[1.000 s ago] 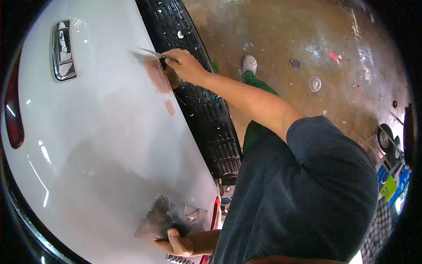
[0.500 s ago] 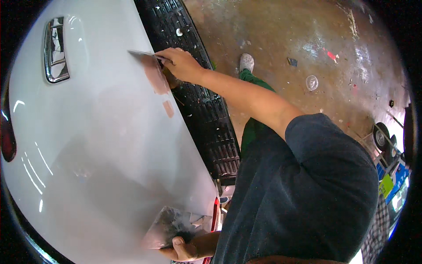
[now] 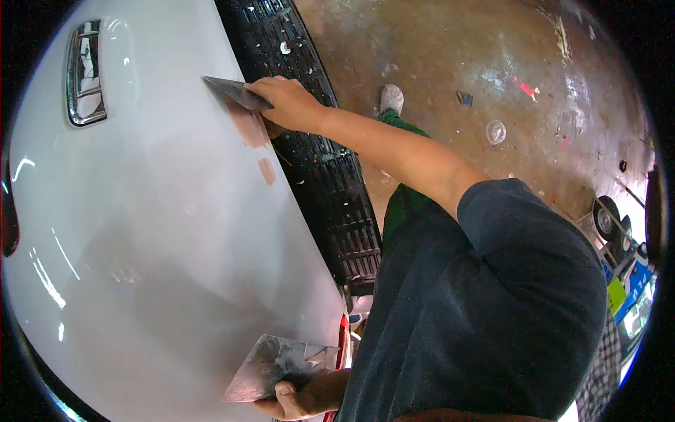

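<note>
My right hand (image 3: 290, 103) grips a thin grey putty spreader (image 3: 238, 92) at the far edge of a white vehicle panel (image 3: 169, 204). Its blade lies over the upper end of a pinkish-brown putty patch (image 3: 250, 129); whether the whole edge touches cannot be told. A smaller putty patch (image 3: 266, 171) sits just nearer along the same edge. Low in the view, my left hand (image 3: 299, 401) holds a flat, putty-smeared board (image 3: 271, 360), thumb on top and the other fingers mostly hidden beneath. The board is over the panel's near end.
A chrome handle (image 3: 86, 81) is set in the panel at the upper left. Along the panel's right edge runs a black ribbed bumper step (image 3: 351, 235) with small debris. The stained floor (image 3: 450, 42) holds a clear plastic lid (image 3: 496, 131) and scraps. Wheeled equipment (image 3: 606, 216) stands at right.
The spreader has turned so that more of its flat face shows, its tip still near the same spot. The board has tilted slightly. The whole view has shifted a little.
</note>
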The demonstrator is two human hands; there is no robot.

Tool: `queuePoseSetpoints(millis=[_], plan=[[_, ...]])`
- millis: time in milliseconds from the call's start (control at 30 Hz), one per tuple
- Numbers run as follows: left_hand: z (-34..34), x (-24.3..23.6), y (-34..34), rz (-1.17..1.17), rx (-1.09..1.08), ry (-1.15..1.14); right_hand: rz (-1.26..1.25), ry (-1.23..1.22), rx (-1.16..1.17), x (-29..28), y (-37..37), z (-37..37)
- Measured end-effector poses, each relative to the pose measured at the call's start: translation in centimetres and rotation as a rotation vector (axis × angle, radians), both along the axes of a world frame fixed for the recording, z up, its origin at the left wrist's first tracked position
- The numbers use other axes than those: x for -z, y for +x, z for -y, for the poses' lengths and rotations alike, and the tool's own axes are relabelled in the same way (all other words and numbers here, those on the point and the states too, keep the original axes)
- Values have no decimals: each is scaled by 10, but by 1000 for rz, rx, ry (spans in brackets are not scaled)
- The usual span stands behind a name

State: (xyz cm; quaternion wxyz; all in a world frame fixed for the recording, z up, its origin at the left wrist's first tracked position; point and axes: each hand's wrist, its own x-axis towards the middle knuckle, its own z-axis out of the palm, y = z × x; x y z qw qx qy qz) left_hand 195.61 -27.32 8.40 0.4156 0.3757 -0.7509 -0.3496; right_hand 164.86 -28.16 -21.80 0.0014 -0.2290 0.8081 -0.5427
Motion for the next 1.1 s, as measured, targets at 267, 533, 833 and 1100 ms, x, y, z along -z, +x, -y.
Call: queuePoseSetpoints(millis=[267, 533, 833, 1100], plan=[[-2, 1, -3, -41, -22, 11, 32, -14, -7, 5, 30, -1], [3, 2, -3, -28, -7, -3, 55, -57, -71, 9, 88, -9], [4, 0, -7, -18, 15, -10, 96, -131, -110, 3, 141, -31], [9, -21, 13, -91, -15, 42, 464, 126, -136, -79, 140, -139]])
